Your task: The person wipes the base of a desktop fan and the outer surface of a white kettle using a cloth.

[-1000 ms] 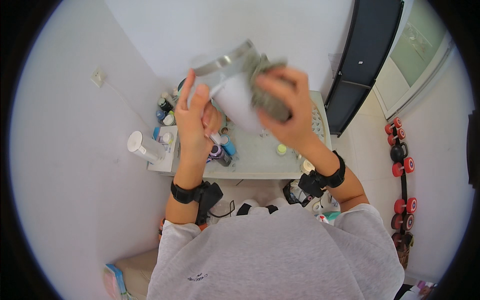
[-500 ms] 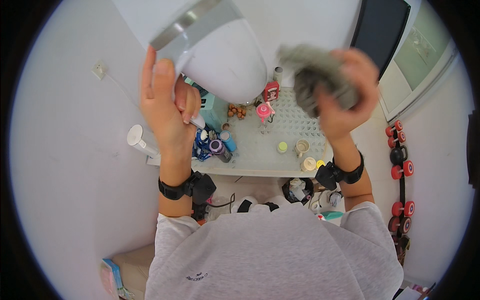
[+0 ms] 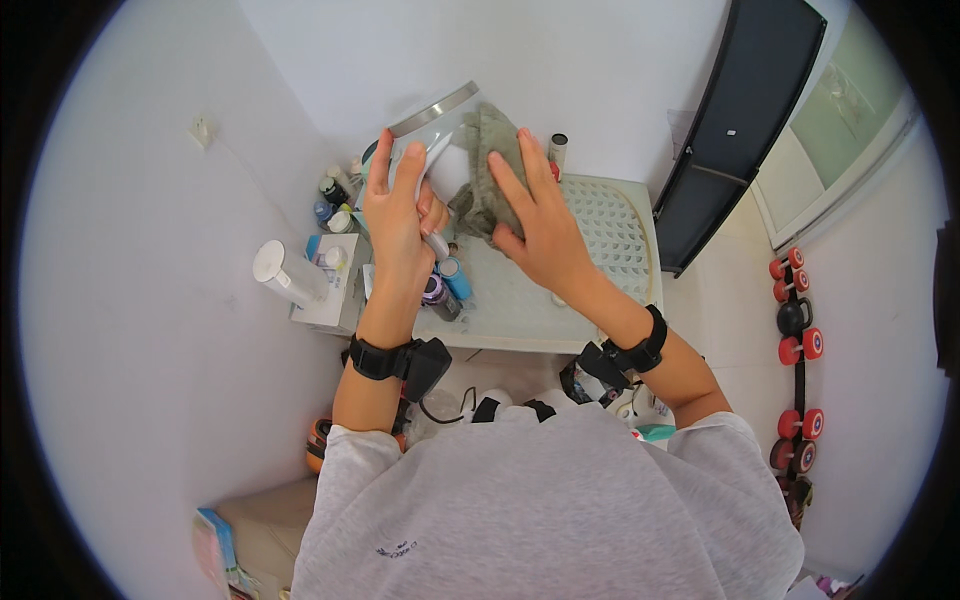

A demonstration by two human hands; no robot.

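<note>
My left hand (image 3: 398, 210) grips the pale handle of a white, rounded vessel (image 3: 457, 168) with a silver band (image 3: 435, 108) at its upper end. The vessel is lifted above the table and tilted; its exact kind cannot be made out. My right hand (image 3: 545, 225) presses a crumpled grey-green cloth (image 3: 487, 165) against the vessel's right side. Its fingers lie stretched over the cloth, with the thumb lower down. Cloth and hand hide much of the vessel's body. Each wrist wears a black strap with a small device.
The table (image 3: 500, 318) lies below my hands. A blue bottle (image 3: 455, 277) and a purple-topped bottle (image 3: 440, 298) stand near my left wrist. A white jug (image 3: 288, 272) rests at the left beside a white box (image 3: 335, 305). Red dumbbells (image 3: 800, 345) line the right wall.
The vessel has come lower and farther from me. My right hand has moved left with the cloth, from apart in the air to pressing on the vessel's side.
</note>
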